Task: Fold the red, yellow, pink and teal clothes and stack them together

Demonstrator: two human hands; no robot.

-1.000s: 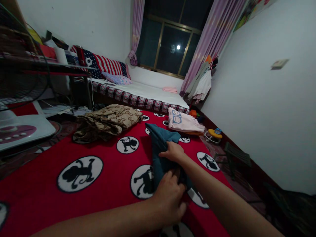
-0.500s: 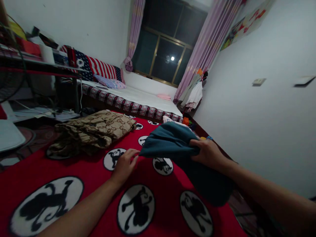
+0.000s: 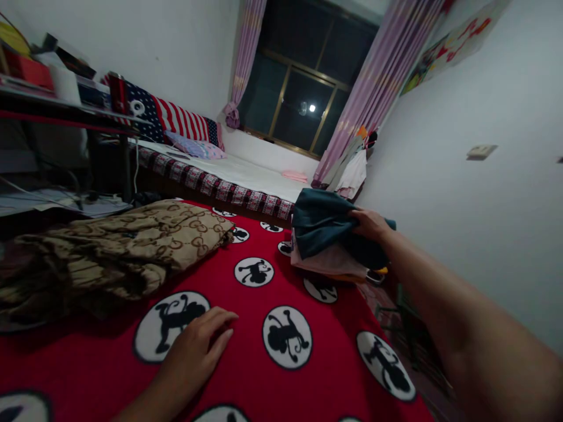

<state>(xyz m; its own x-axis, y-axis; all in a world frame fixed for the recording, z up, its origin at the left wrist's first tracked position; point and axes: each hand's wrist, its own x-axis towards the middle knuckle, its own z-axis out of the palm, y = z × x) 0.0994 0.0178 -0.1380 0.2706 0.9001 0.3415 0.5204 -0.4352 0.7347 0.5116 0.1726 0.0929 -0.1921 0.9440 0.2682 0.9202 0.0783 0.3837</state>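
Note:
A dark teal piece of clothing (image 3: 321, 220), folded and drooping at its edges, is gripped by my right hand (image 3: 369, 225). It is over a small stack of folded clothes (image 3: 325, 261), pale pink with an orange-yellow layer low down, at the right edge of the bed. My left hand (image 3: 202, 340) holds nothing, its fingers and thumb apart, over the red blanket (image 3: 246, 387) with round black-and-white monkey prints. Farther left, a crumpled brown patterned cloth (image 3: 145, 246) lies on the same blanket.
A second bed (image 3: 250, 173) with a white top and patterned side stands beneath the window (image 3: 303, 99). A cluttered desk (image 3: 65, 114) is at the left. White wall (image 3: 475, 234) bounds the right side, beyond a narrow floor gap.
My right hand has carried the teal clothing away from me, over the folded stack. My left hand has come off the fabric's edge and moved nearer to me.

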